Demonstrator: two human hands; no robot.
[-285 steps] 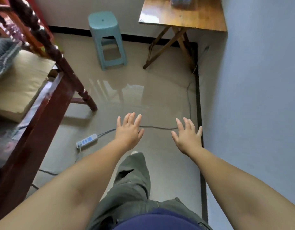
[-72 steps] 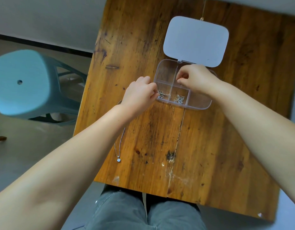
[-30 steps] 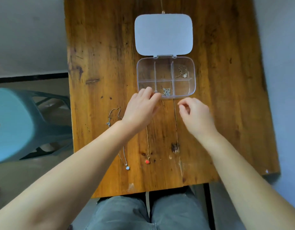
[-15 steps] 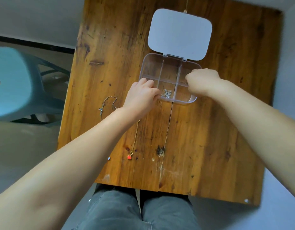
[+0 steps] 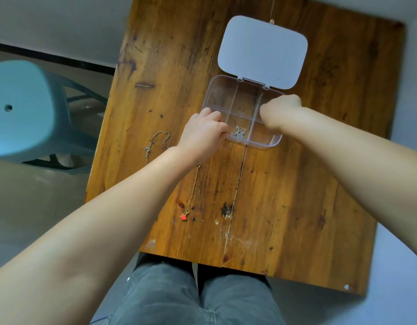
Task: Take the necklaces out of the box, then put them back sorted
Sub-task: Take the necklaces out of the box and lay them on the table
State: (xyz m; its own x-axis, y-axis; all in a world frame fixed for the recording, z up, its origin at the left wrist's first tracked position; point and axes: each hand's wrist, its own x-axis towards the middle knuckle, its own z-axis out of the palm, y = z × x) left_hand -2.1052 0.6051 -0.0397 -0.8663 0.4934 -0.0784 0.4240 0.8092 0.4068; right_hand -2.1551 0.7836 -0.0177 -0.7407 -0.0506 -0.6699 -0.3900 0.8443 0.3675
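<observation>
The emptying step is in hand: the left hand (image 5: 204,132) steadies the box (image 5: 241,113) on the worktop (image 5: 296,195); the right hand (image 5: 279,111), fingers curled in the far-right compartment, grasp hidden; next, lift that necklace clear, then the silver necklace (image 5: 239,132).

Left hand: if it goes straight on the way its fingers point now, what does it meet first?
Probably the silver chain bunched in the clear box, just past the left hand fingertips at the box's near-left edge; depth is unclear.
</observation>
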